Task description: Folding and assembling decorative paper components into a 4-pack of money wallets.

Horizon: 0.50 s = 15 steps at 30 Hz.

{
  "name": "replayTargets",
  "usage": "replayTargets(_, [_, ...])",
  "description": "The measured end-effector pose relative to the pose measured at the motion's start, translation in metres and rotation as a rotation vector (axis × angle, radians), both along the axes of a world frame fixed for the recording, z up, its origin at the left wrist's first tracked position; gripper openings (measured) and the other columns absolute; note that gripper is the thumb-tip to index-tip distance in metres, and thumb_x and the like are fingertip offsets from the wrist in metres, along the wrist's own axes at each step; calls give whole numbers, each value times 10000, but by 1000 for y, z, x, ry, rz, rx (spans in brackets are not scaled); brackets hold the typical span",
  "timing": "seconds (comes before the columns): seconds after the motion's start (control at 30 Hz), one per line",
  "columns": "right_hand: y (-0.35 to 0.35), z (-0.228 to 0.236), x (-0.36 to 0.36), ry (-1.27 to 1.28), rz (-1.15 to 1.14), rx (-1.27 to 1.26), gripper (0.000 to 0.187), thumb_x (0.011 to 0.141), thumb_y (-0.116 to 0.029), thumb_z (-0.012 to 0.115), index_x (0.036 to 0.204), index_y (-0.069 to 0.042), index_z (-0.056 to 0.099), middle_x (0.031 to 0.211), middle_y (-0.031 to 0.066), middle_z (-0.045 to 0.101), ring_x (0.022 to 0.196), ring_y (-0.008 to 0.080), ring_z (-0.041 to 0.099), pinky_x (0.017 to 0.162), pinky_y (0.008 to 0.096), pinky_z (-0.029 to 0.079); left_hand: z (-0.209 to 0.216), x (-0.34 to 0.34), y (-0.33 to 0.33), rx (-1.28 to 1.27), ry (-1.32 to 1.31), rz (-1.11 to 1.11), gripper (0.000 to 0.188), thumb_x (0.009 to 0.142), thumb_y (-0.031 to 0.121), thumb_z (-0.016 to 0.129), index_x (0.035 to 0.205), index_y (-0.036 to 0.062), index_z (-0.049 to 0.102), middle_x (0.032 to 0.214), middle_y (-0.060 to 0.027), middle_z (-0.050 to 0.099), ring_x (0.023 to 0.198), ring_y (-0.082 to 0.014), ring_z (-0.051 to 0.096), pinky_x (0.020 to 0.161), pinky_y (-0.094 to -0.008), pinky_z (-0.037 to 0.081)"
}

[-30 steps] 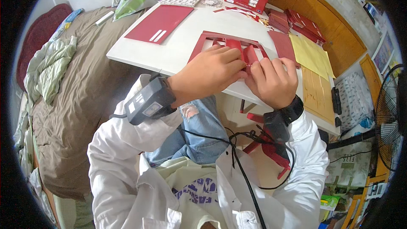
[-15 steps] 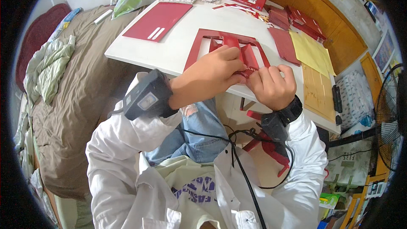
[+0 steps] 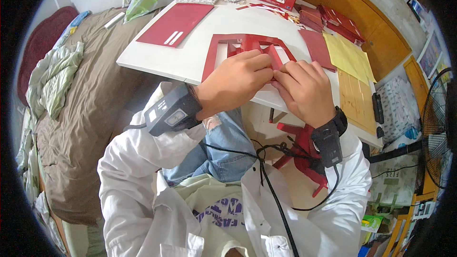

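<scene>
Red card (image 3: 249, 44) is showing cut-out windows and folded flaps; your left hand (image 3: 240, 76) and right hand (image 3: 307, 88) are pinching its five-o'clock side.

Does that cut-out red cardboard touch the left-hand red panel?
Apart: the head view shows white tabletop between the cut-out red cardboard and the left-hand red panel.

Bright, soft light on the table (image 3: 228, 21); shade below its near-left corner; edges bend toward black fisheye rim.
</scene>
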State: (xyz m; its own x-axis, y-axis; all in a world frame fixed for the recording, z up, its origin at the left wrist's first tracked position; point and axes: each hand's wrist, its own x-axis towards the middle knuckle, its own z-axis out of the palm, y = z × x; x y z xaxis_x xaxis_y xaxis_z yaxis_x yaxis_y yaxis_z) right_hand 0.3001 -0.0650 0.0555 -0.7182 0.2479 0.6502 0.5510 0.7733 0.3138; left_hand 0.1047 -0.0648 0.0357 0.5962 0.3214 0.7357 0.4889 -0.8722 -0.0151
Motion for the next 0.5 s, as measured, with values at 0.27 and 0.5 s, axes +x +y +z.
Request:
replayTargets(0.27, [5, -3, 5, -192, -33, 155, 119, 707, -121, 629, 795, -46, 602, 768, 37, 502, 722, 177, 532, 623, 301, 435, 3, -3, -2, 87, 47, 114, 132, 713, 96, 630, 811, 29, 574, 788, -80, 473, 759, -258, 505, 646, -355, 451])
replayTargets(0.5, [10, -1, 14, -66, -26, 135, 151, 696, -95, 611, 822, -12, 601, 783, 44, 511, 736, 196, 533, 635, 299, 434, 6, -13, 2, 149, 109, 149, 118, 704, 100, 605, 789, 37, 551, 810, -74, 482, 784, -239, 523, 654, -339, 464])
